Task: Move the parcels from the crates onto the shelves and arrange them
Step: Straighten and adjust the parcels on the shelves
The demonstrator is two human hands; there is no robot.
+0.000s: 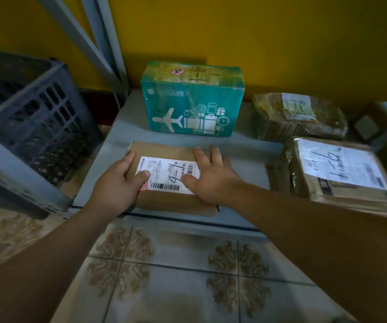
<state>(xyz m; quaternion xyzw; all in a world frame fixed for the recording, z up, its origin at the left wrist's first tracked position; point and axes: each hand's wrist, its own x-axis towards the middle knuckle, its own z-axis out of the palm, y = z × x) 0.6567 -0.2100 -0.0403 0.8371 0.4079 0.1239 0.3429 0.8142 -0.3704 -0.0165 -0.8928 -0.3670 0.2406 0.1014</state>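
A flat brown cardboard parcel with a white shipping label lies near the front edge of the low grey shelf. My left hand grips its left edge, thumb on the label. My right hand lies flat on top of the parcel's right side, fingers straight. Behind it a teal box printed with an aeroplane and luggage stands against the yellow wall. Two plastic-wrapped parcels sit to the right: one at the back, one nearer with a large white label.
A dark blue slatted plastic crate stands on the floor left of the shelf. Grey metal shelf uprights rise behind it. Patterned floor tiles lie in front of the shelf.
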